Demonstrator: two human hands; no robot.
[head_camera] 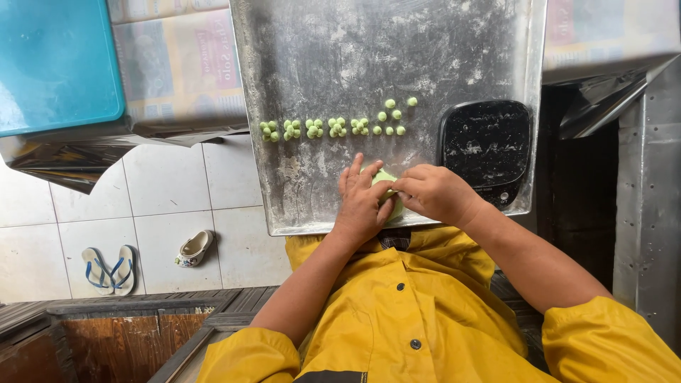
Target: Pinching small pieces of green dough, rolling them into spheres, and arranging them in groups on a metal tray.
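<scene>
Head view: left hand [362, 202] curled around a lump of pale green dough [389, 190], fingers partly spread over its top. Right hand [434, 191] pinching the same lump from the other side, fingertips pressed together on it. Dough at the near edge of a floured metal tray [340, 42], between both hands. Farther up, a row of small green dough balls [333, 127] (mostly in clusters, well apart from the hands). Black kitchen scale [486, 145] just right of the right hand.
</scene>
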